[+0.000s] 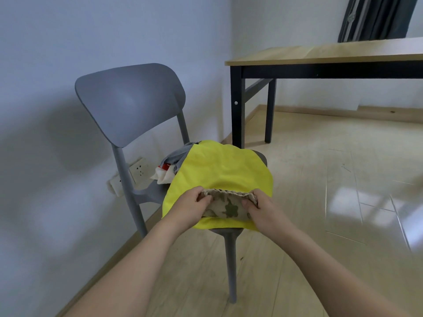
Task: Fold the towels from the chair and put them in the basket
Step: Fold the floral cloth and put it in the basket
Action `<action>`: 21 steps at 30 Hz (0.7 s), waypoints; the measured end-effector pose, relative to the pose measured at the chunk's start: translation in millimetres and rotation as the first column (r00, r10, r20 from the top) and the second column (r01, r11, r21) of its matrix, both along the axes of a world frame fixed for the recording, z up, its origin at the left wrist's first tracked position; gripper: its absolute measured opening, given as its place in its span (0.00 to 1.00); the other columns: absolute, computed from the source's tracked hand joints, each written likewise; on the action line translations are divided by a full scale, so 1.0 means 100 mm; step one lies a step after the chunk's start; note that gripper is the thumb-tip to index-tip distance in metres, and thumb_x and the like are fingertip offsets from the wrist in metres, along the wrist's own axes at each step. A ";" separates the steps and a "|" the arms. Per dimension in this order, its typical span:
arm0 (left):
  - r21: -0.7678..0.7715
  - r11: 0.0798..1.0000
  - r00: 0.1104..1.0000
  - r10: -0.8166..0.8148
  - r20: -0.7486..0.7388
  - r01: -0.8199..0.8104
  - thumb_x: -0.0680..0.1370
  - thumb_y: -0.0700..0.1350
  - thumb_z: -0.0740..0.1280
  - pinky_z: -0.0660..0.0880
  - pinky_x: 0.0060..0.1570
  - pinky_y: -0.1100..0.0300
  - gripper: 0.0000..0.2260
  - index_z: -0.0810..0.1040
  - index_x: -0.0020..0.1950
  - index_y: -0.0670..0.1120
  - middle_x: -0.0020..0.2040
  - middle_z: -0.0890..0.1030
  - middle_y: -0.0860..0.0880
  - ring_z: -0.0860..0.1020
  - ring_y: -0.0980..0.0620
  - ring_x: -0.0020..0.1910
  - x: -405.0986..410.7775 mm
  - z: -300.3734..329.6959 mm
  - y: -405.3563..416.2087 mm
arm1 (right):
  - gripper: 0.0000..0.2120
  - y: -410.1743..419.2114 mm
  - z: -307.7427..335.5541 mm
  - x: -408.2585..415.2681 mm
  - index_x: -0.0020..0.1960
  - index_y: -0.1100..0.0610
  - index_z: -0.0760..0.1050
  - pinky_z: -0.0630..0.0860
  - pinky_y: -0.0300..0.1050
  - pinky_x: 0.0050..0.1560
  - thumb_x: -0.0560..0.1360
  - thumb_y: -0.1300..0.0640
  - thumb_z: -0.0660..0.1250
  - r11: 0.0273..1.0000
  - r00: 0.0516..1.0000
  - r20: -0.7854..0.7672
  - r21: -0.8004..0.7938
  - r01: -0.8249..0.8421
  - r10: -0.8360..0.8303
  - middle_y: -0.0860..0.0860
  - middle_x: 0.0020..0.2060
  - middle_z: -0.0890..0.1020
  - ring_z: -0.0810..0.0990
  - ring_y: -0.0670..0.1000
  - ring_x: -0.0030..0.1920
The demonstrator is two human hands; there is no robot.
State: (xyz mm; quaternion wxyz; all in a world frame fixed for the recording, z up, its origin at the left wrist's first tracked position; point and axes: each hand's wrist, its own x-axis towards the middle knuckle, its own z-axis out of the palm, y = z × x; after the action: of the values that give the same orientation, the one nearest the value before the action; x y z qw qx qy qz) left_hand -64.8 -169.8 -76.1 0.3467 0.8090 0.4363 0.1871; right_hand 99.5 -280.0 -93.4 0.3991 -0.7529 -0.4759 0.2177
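A grey plastic chair stands by the wall. Spread over its seat lies a yellow towel. On top of it, at the front edge, is a small beige towel with a green pattern, folded into a thick pad. My left hand grips its left end and my right hand grips its right end, fingers curled over the folded top edge. Behind the yellow towel sit a grey towel and a white towel with red marks, bunched at the seat's back. No basket is in view.
A wooden table with black legs stands to the right behind the chair. A wall socket sits low on the wall behind the chair's leg. Dark curtains hang at the top right. Pale wooden floor stretches to the right.
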 end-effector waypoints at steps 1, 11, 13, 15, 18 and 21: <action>-0.025 0.999 0.999 0.039 0.021 -0.038 0.81 0.48 0.61 0.61 0.32 0.58 0.12 0.68 0.40 0.44 0.35 0.67 0.49 0.66 0.53 0.33 0.05 -0.03 0.02 | 0.10 0.04 0.00 -0.02 0.48 0.60 0.69 0.66 0.47 0.37 0.80 0.53 0.59 1.000 1.000 -0.011 -0.005 0.012 -0.012 0.50 0.37 0.72 0.72 0.55 0.42; 0.226 0.946 0.962 0.258 -0.087 -0.233 0.83 0.48 0.55 0.64 0.40 0.53 0.10 0.69 0.50 0.43 0.48 0.71 0.47 0.70 0.46 0.42 0.33 -0.25 -0.03 | 0.15 0.24 -0.10 0.02 0.50 0.57 0.72 0.72 0.49 0.46 0.79 0.45 0.58 0.986 0.992 0.080 -0.128 0.109 -0.100 0.53 0.43 0.76 0.75 0.57 0.47; 0.261 0.920 0.945 0.320 -0.068 -0.293 0.83 0.47 0.55 0.64 0.41 0.55 0.11 0.70 0.55 0.40 0.53 0.69 0.45 0.72 0.44 0.45 0.37 -0.29 -0.05 | 0.17 0.29 -0.14 0.03 0.52 0.56 0.71 0.70 0.50 0.51 0.79 0.43 0.57 0.977 0.985 0.104 -0.148 0.152 -0.137 0.54 0.47 0.72 0.72 0.59 0.52; 0.283 0.895 0.927 0.372 -0.048 -0.344 0.82 0.47 0.55 0.66 0.43 0.54 0.13 0.71 0.56 0.39 0.55 0.70 0.43 0.73 0.42 0.48 0.40 -0.32 -0.06 | 0.19 0.33 -0.16 0.03 0.57 0.56 0.70 0.68 0.51 0.58 0.79 0.42 0.56 0.962 0.981 0.078 -0.193 0.192 -0.180 0.56 0.54 0.69 0.69 0.61 0.58; 0.290 0.869 0.907 0.422 -0.015 -0.400 0.80 0.46 0.58 0.69 0.48 0.51 0.11 0.71 0.54 0.39 0.53 0.74 0.42 0.73 0.42 0.51 0.43 -0.35 -0.06 | 0.23 0.37 -0.17 0.04 0.62 0.57 0.68 0.68 0.53 0.62 0.78 0.40 0.56 0.940 0.971 0.050 -0.244 0.238 -0.233 0.57 0.59 0.69 0.69 0.61 0.62; 0.234 0.883 0.910 0.414 0.023 -0.407 0.80 0.46 0.59 0.69 0.51 0.50 0.10 0.70 0.55 0.40 0.53 0.75 0.43 0.72 0.42 0.52 0.42 -0.32 -0.04 | 0.27 0.36 -0.16 0.06 0.62 0.59 0.69 0.69 0.56 0.63 0.76 0.37 0.57 0.927 0.964 0.041 -0.264 0.266 -0.264 0.58 0.59 0.69 0.70 0.61 0.62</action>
State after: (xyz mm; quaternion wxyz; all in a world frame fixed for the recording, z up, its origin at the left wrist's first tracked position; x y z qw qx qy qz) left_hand -23.1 -173.7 -108.0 0.1956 0.7359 0.5772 0.2951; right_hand 105.9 -243.6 -108.9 0.3185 -0.8576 -0.3372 0.2221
